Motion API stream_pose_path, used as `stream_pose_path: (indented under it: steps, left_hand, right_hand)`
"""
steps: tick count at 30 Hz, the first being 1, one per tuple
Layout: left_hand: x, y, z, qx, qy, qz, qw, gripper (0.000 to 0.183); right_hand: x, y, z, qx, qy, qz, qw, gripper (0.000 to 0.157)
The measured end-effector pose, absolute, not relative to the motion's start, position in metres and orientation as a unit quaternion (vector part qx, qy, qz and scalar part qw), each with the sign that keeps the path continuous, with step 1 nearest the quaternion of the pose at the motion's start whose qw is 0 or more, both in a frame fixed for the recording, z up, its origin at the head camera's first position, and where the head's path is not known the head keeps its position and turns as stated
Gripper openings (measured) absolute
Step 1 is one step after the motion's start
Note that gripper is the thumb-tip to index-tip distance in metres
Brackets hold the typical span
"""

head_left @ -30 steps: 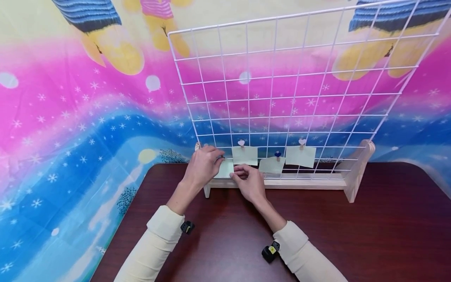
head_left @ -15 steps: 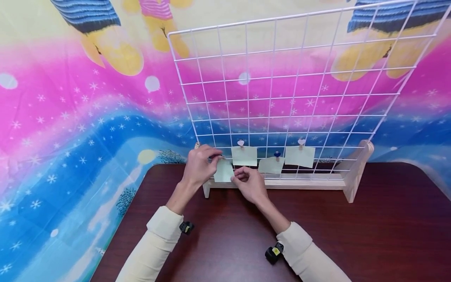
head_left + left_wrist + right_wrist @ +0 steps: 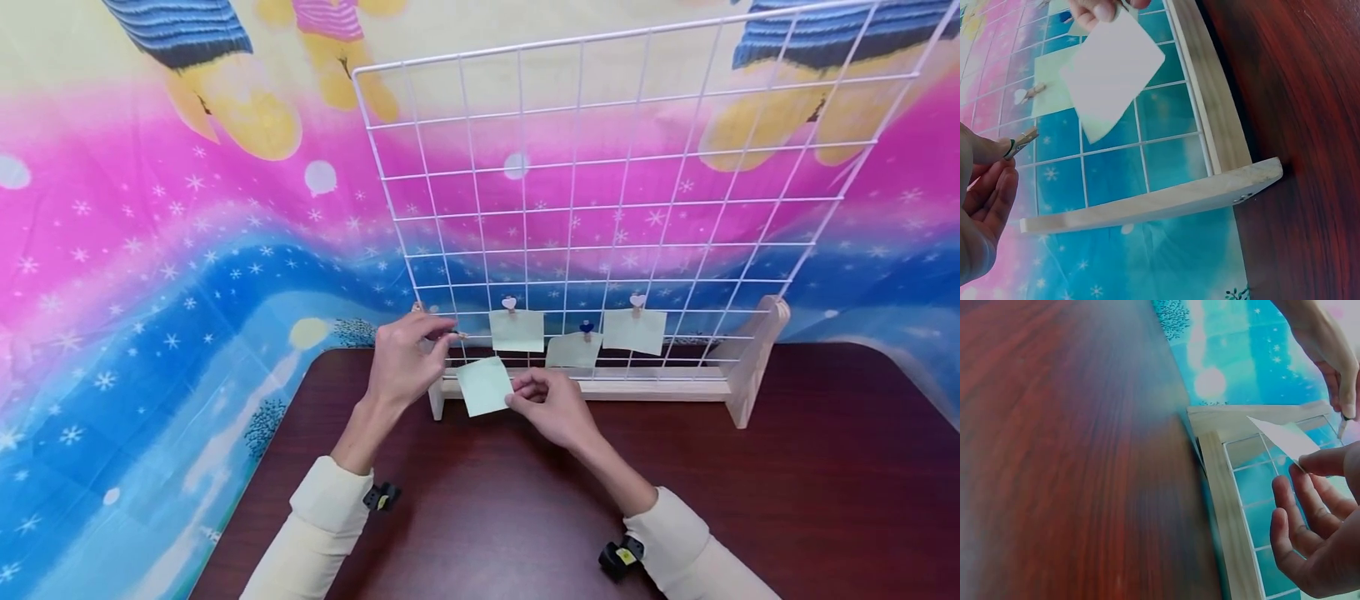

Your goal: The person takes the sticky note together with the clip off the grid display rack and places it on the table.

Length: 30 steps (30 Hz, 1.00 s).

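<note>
Low before the left end of white wire grid (image 3: 581,42): pinching small wooden clothespin (image 3: 1024,140) in left hand (image 3: 405,358); gripping with right hand (image 3: 553,407), near one corner, a pale green note (image 3: 484,387), tilted, in front of the grid. Farther right, seeing three similar notes (image 3: 517,332) clipped with heart-topped pegs (image 3: 510,302).

Head view's up high, facing forward and down at the wire grid (image 3: 569,209)! Both wrist views, close in and sideways-on, share the paper square (image 3: 1113,69): upper centre in left's, right side in right's.
</note>
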<state>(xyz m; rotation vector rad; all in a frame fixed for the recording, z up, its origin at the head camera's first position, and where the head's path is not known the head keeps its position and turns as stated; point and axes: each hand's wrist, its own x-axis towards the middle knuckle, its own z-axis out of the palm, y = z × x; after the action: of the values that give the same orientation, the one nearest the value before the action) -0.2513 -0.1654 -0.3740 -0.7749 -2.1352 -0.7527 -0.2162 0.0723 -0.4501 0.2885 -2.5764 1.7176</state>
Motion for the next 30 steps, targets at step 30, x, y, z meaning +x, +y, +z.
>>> stream_pose_path:
  steps: [30]
  left_hand:
    - [-0.192, -0.192, -0.396, -0.169, -0.887, -0.363, 0.23, 0.017]
  right_hand:
    - [-0.156, 0.154, -0.447, 0.028, -0.843, 0.533, -0.063, 0.016]
